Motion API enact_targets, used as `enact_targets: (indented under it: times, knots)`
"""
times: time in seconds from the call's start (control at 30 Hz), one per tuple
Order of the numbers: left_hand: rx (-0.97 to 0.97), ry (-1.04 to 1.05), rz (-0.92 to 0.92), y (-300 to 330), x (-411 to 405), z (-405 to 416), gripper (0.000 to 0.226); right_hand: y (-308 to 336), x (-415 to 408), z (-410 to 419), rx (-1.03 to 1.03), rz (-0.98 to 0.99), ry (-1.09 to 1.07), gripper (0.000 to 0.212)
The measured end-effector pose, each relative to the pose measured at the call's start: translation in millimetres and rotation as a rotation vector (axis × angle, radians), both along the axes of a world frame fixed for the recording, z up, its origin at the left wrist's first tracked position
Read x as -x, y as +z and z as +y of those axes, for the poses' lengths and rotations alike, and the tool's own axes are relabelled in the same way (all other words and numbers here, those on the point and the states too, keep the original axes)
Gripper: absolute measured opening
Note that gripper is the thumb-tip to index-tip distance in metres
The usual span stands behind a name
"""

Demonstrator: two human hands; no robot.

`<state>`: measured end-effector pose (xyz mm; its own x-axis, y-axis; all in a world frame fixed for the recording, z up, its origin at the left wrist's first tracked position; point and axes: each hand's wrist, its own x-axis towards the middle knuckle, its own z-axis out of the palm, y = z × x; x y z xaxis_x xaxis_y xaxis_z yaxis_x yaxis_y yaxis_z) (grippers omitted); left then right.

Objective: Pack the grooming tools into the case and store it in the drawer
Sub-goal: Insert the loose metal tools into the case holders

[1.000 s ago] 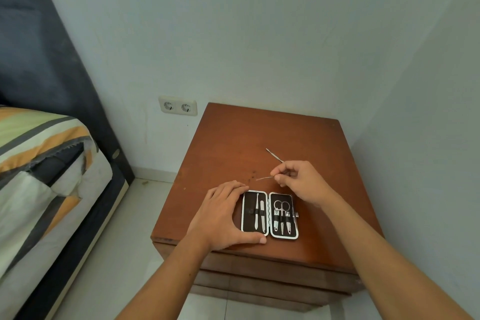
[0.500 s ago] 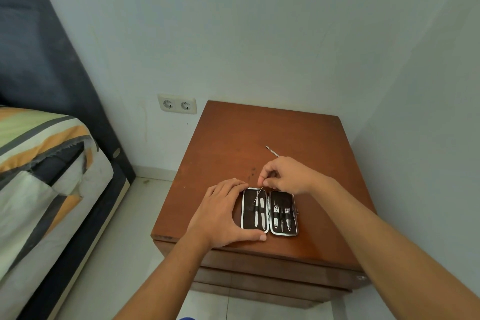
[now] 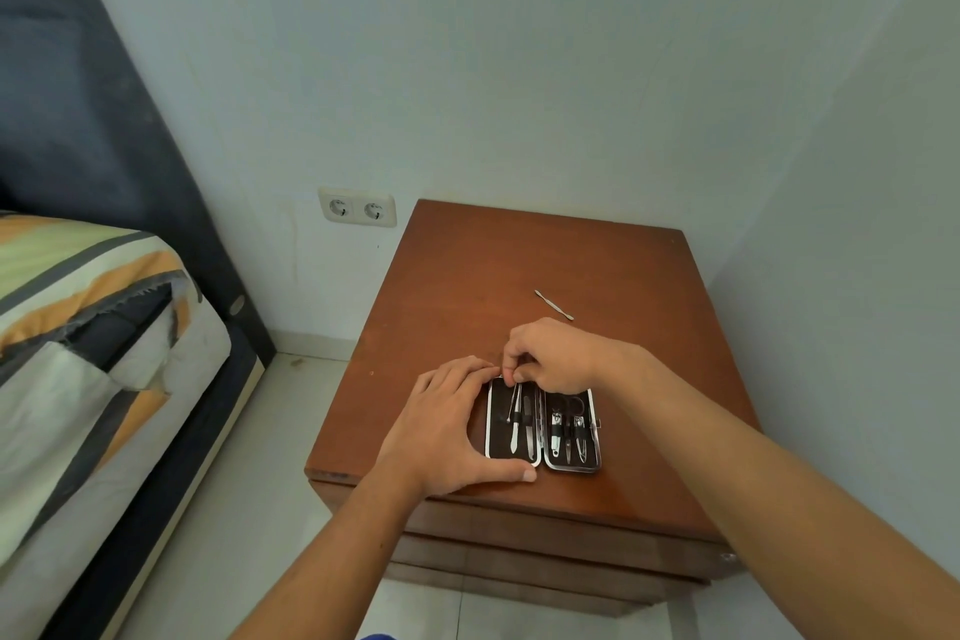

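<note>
A small black grooming case [image 3: 593, 462] lies open near the front edge of a brown wooden nightstand [image 3: 467, 307]. Its two halves hold several metal tools under elastic straps. My left hand [image 3: 447, 426] lies flat against the case's left side, thumb along its front edge. My right hand [image 3: 556, 353] pinches the top end of a thin metal tool [image 3: 514, 403], whose lower part lies in the case's left half. Another thin metal tool [image 3: 554, 305] rests loose on the nightstand behind my right hand.
The nightstand's drawer fronts [image 3: 545, 551] show shut below the top. A bed with striped bedding [image 3: 78, 327] stands to the left, a double wall socket [image 3: 357, 207] is behind, and walls close in the back and right.
My right hand carried the thin tool from behind the case down into its left half. My left hand has stayed against the case.
</note>
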<state>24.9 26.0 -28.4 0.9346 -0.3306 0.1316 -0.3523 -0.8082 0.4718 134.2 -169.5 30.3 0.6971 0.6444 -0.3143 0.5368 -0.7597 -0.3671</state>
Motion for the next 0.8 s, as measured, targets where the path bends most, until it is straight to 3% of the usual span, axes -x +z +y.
enact_targets:
  times: [0.5,0.63,0.8]
  knots:
    - [0.005,0.004,0.003,-1.8,-0.3,-0.3,0.123,-1.8,15.5,-7.3,-0.245,-0.078,-0.08,0.009]
    - [0.007,0.009,0.005,-2.4,-0.8,-0.6,0.125,-6.9,37.1,-13.9,-0.401,-0.097,-0.264,0.033]
    - [0.017,0.012,0.002,-3.6,0.0,-0.3,0.123,-20.7,58.3,-14.7,-0.308,-0.105,-0.298,0.06]
